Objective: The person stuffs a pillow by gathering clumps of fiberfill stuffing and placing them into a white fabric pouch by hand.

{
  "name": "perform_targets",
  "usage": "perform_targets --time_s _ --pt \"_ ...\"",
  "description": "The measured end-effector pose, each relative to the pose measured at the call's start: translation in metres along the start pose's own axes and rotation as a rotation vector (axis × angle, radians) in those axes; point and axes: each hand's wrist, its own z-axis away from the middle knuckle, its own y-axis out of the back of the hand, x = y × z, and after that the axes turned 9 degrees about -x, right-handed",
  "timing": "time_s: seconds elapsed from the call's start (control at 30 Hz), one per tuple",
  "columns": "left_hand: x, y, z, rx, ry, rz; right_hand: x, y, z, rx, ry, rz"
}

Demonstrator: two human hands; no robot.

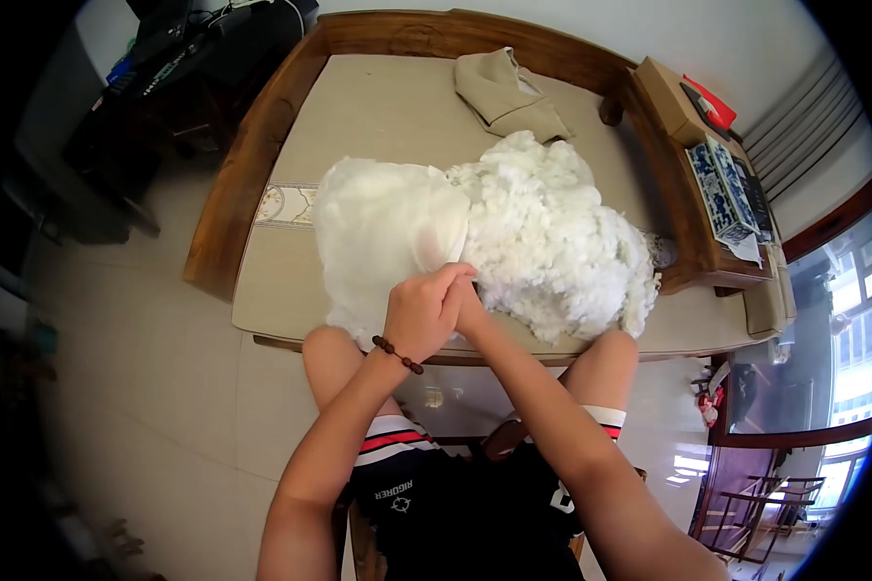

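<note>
A stuffed white pillow liner (378, 208) of thin cloth lies on the beige seat cushion. Against its right side rests a big heap of loose white fibre stuffing (562, 237). My left hand (423, 308), with a brown bead bracelet at the wrist, is closed at the liner's near right edge, on its cloth beside my right wrist. My right hand (468, 302) reaches in at the same edge, mostly covered by the left hand and the cloth. A pinkish patch shows through the liner just beyond, apparently my right hand inside. Its fingers are hidden.
A folded beige cushion cover (509, 94) lies at the back of the wooden sofa (252, 174). On the right armrest stand a cardboard box (670, 102) and a blue-and-white patterned tissue box (722, 189). A dark desk (228, 68) is at the far left.
</note>
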Motion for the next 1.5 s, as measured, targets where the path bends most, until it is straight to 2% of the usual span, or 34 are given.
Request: perform_targets --time_s 0.07,0.13,0.23,0.3,0.37,0.4,0.47,0.53,0.6,0.63,0.7,0.73,0.8,0.9,0.97,1.03,1.1,1.17,1.2,1.33,1.37,1.4,1.43,1.47,1.5 --pt "0.003 0.004 0.005 -0.042 0.049 0.024 0.015 -0.002 -0.023 0.128 0.059 0.066" --pt "0.003 0.006 0.008 -0.126 0.25 0.164 0.032 -0.003 -0.043 0.254 0.115 0.176" --pt "-0.013 0.007 0.006 -0.009 0.127 0.07 0.054 -0.006 -0.056 0.423 0.148 0.365" --pt "-0.024 0.011 0.009 -0.028 0.171 -0.017 0.064 -0.002 -0.055 0.497 0.132 0.392" --pt "-0.047 0.01 0.016 -0.047 0.219 -0.104 0.038 0.015 -0.041 0.401 -0.005 -0.118" --pt "-0.066 0.004 0.022 -0.011 0.19 -0.121 0.021 0.025 -0.03 0.291 -0.143 -0.62" --pt "-0.074 -0.002 0.025 0.021 0.157 -0.132 0.003 0.034 -0.005 0.221 -0.088 -0.593" --pt "-0.07 -0.003 0.028 0.051 0.27 0.002 -0.019 0.043 0.026 0.144 -0.038 -0.565" --pt "-0.07 -0.005 0.025 0.059 0.271 0.037 -0.045 0.051 0.058 0.149 -0.122 -0.189" --pt "-0.07 -0.007 0.025 0.064 0.265 0.069 -0.049 0.05 0.071 0.147 -0.129 -0.19" --pt "-0.069 -0.01 0.023 0.078 0.283 0.108 -0.055 0.049 0.092 0.32 0.116 0.401" --pt "-0.067 -0.011 0.02 0.101 0.299 0.142 -0.053 0.047 0.103 0.325 0.115 0.404" --pt "-0.061 -0.009 0.016 0.104 0.293 0.178 -0.05 0.04 0.114 0.099 0.147 0.49" --pt "-0.051 -0.002 0.016 0.089 0.304 0.219 -0.059 0.025 0.099 0.034 0.119 0.607" --pt "-0.047 0.001 0.021 0.078 0.319 0.226 -0.054 0.02 0.081 0.064 0.122 0.488" --pt "-0.043 0.007 0.031 0.035 0.405 0.101 -0.06 0.018 0.056 0.092 0.129 0.366" --pt "-0.046 0.005 0.043 0.04 0.432 0.111 -0.073 0.019 0.028 0.158 0.162 0.153" --pt "-0.044 -0.001 0.054 0.045 0.46 0.127 -0.076 0.012 0.007 0.176 0.153 0.07" --pt "-0.039 -0.008 0.059 -0.009 0.462 0.1 -0.077 0.009 0.0 0.192 0.139 -0.01" --pt "-0.033 -0.039 0.078 -0.11 0.408 0.105 -0.02 -0.012 -0.022 0.265 0.17 0.142" --pt "-0.033 -0.035 0.077 -0.113 0.406 0.101 -0.014 -0.007 -0.02 0.142 0.164 0.101" --pt "-0.024 -0.022 0.072 -0.245 0.457 -0.002 -0.01 0.002 -0.017 0.021 0.157 0.063" --pt "-0.012 -0.01 0.063 -0.376 0.505 -0.104 -0.018 0.016 -0.012 0.026 0.156 0.065" --pt "0.003 0.001 0.052 -0.283 0.508 -0.042 -0.038 0.035 -0.005 -0.098 0.118 0.08" --pt "0.0 0.006 0.043 -0.284 0.512 -0.038 -0.05 0.052 0.003 -0.224 0.076 0.091"
